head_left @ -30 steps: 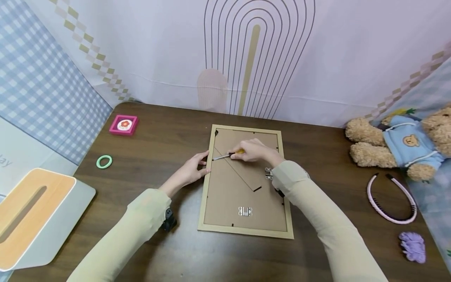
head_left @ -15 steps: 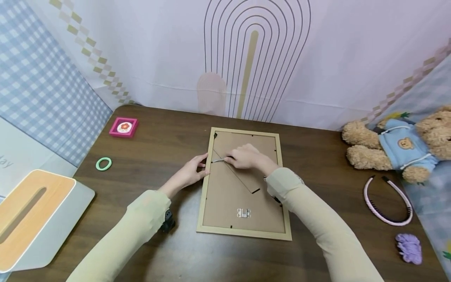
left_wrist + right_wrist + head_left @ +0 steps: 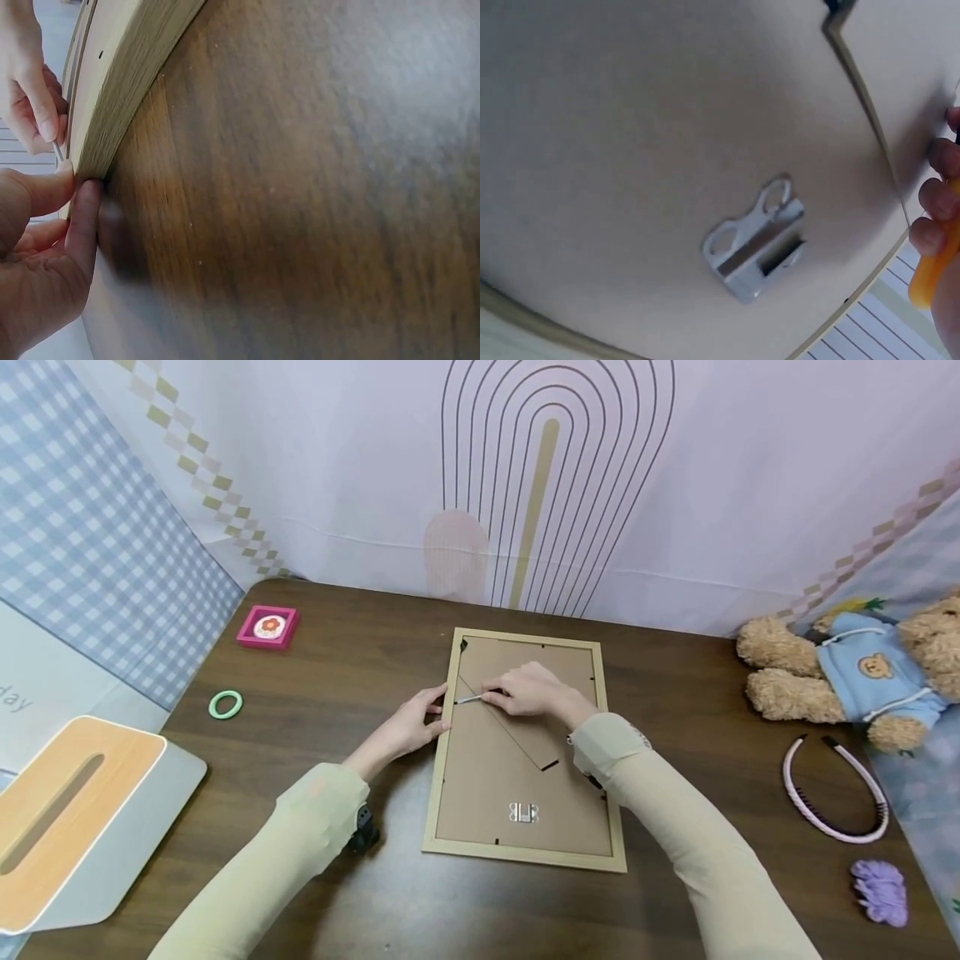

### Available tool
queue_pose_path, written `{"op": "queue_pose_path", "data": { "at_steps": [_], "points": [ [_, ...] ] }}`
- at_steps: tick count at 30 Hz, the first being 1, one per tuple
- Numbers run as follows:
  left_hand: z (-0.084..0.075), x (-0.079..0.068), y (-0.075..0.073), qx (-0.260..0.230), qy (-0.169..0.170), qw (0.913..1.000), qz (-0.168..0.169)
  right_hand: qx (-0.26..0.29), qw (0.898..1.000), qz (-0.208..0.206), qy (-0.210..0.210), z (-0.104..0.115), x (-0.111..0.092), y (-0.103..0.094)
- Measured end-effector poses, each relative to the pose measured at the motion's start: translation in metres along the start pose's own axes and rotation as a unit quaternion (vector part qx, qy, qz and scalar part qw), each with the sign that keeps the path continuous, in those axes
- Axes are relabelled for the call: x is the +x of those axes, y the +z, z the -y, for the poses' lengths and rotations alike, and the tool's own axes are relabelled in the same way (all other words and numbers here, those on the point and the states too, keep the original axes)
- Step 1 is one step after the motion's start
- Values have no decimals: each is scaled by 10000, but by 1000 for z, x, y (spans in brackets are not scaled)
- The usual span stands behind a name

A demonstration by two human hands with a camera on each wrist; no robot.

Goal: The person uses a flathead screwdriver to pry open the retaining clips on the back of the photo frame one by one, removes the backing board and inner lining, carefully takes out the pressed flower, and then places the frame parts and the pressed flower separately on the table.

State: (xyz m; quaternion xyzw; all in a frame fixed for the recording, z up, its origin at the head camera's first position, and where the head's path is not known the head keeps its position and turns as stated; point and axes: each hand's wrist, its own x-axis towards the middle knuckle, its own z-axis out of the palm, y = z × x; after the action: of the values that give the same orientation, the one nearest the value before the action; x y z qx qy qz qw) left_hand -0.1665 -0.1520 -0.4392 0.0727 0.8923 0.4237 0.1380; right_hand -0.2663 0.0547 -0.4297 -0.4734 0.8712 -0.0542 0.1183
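Frame (image 3: 525,858) lies flat on the table (image 3: 330,668), back side up. Clocking from frame centre, 12 = far edge: left hand (image 3: 408,722) holds the rim near 10, one digit over the top, another against the outer side. Can't tell if anything is tucked underneath. Right hand (image 3: 532,691) is over the 12 side, fingers curled round the screwdriver (image 3: 470,699), shaft pointing at about 9, tip at the small dark tab (image 3: 457,702) at 10.

Handling guess: frame light for its size, rim stiff, probably wood or wood-look, decent friction. Backing board (image 3: 480,785) looks thin; expect flex, and the cut line running from 10 toward centre looks like a weak spot. Any pane below would be fragile, so no hard levering. Tab likely thin metal, bends easily.

Grip: rim only, 9 and 3 for lifting. Not the hanger (image 3: 523,812) at 6. Screwdriver by its handle.
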Motion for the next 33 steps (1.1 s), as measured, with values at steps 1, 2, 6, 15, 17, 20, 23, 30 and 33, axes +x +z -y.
{"op": "queue_pose_path", "data": {
  "at_steps": [1,2,6,15,17,20,23,30,33],
  "points": [
    [0,-1,0,-13,-13,10000,0,32,10000,28,3,0,0,0],
    [-1,-1,1,-41,-21,10000,5,66,10000,56,-2,0,0,0],
    [-1,-2,2,-68,-16,10000,3,151,9996,217,21,-2,0,1],
    [-2,1,2,44,-28,10000,34,226,9996,136,140,-3,0,3],
    [-3,1,2,60,-41,10000,60,189,9996,98,203,0,-1,3],
    [-3,1,1,49,-59,10000,59,61,9993,107,357,7,-2,1],
    [-4,1,0,35,-96,9999,46,-165,9982,190,545,16,2,-8],
    [-6,3,-3,60,-229,9997,109,-682,9916,592,927,33,12,-32],
    [-5,3,-3,85,-287,9995,142,-892,9872,781,1066,45,18,-39]
  ]
}}
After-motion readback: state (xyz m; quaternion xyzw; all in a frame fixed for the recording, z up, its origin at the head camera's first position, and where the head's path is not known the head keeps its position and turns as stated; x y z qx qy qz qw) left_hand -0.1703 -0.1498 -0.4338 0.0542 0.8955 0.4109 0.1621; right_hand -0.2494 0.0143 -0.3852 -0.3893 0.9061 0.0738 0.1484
